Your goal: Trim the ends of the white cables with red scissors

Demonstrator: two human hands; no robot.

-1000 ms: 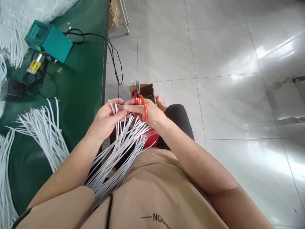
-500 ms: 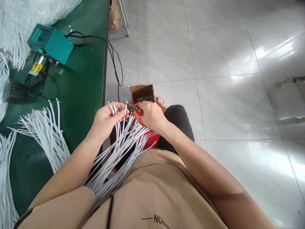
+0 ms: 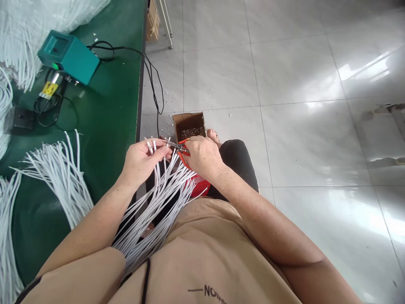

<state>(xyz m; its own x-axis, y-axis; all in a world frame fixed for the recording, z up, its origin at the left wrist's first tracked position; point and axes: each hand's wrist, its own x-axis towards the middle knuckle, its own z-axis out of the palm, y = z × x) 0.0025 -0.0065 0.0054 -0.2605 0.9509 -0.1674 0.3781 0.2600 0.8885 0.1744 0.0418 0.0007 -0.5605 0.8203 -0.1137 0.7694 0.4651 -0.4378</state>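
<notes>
The left hand (image 3: 137, 162) pinches a few wires (image 3: 148, 219) between thumb and fingers, tips poking up past them and lengths trailing toward the body. The right hand (image 3: 204, 154) has its fingers curled round the scissors (image 3: 179, 147), blades pointing to a wire end at the left fingertips. Just beyond the right fingers stands a box (image 3: 189, 118). Left of the left fingers, the surface (image 3: 107, 105) carries a bundle (image 3: 63, 181) and, farther off, a teal unit (image 3: 69, 57).
</notes>
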